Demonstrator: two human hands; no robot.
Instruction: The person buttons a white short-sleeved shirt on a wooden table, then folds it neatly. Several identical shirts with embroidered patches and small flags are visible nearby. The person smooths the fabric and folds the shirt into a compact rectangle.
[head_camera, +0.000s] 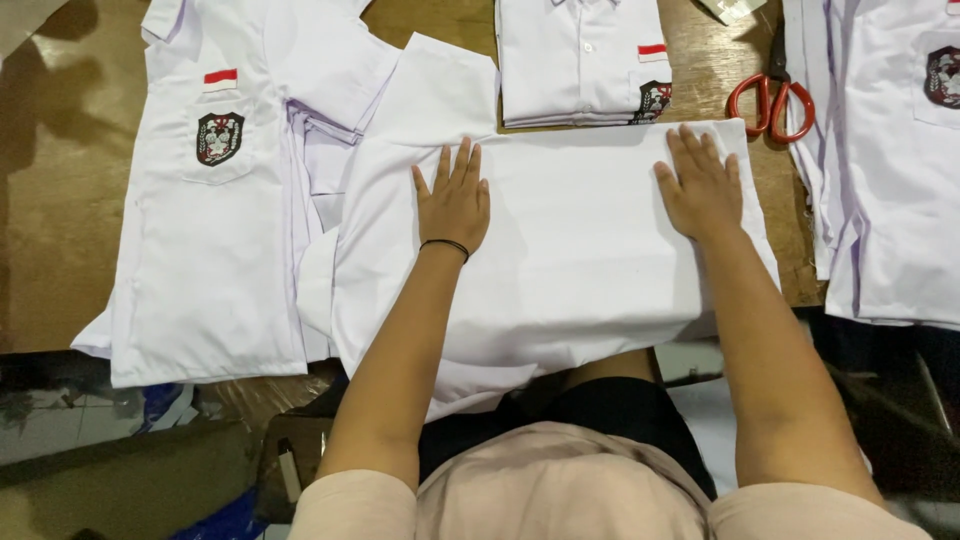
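Note:
A white shirt (570, 250) lies face down and partly folded on the wooden table (60, 200), its lower edge hanging over the near side. My left hand (455, 200) rests flat on its left part, fingers spread, a thin black band on the wrist. Pressing flat on the shirt's upper right corner is my right hand (703, 185). Neither hand grips anything.
A folded white shirt with a chest badge (580, 60) sits just beyond. Another badge shirt (215, 200) lies spread at the left, and more white shirts (890, 160) at the right. Red-handled scissors (772, 100) lie at the upper right, close to my right hand.

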